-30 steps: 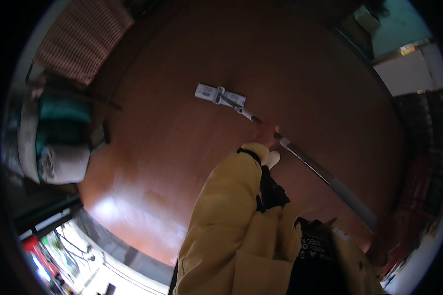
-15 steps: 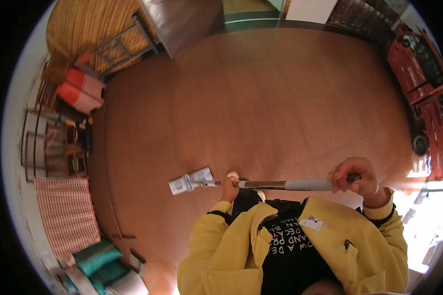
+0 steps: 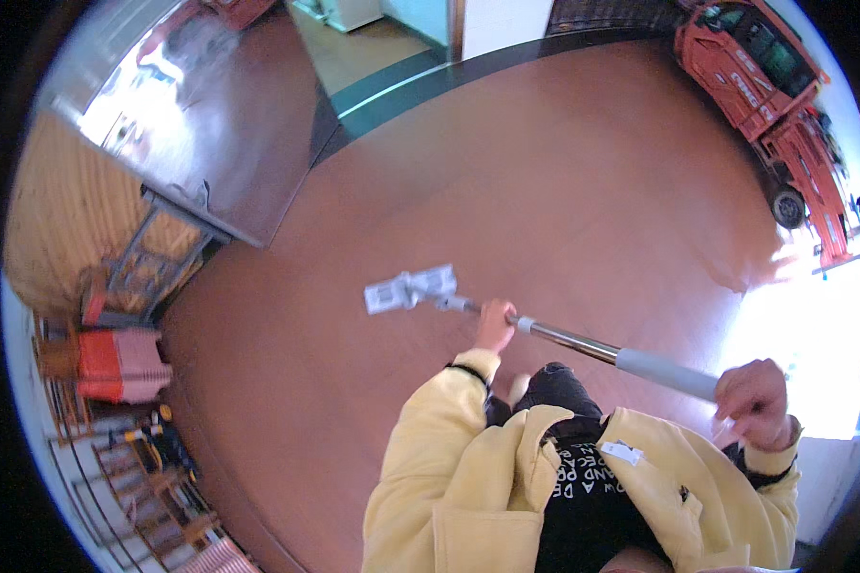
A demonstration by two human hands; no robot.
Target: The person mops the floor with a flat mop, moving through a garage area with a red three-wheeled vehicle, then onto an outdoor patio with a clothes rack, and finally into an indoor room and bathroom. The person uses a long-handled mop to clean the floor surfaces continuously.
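A flat mop slants across the middle of the head view. Its white-and-grey rectangular mop head (image 3: pixel 432 284) points out over the brown floor; I cannot tell whether it touches. Around the metal pole (image 3: pixel 575 341), close to the mop head, the fingers of my left hand (image 3: pixel 494 326) are wrapped. My right hand (image 3: pixel 757 403) is closed at the far end of the thick grey grip (image 3: pixel 667 373), and its fingers partly hide that end. Both my arms wear yellow sleeves.
Red machinery with a black wheel (image 3: pixel 788 206) stands at the right. A shiny dark panel (image 3: pixel 244 134) rises at the upper left. Along the left lie a round wooden top (image 3: pixel 67 205), a metal frame (image 3: pixel 159 250), a red-and-pink box-like object (image 3: pixel 119 366) and racks.
The mop head has moved farther out from my body, and the pole now slopes down to the right. My right hand's fingers have closed at the grip. The view has turned.
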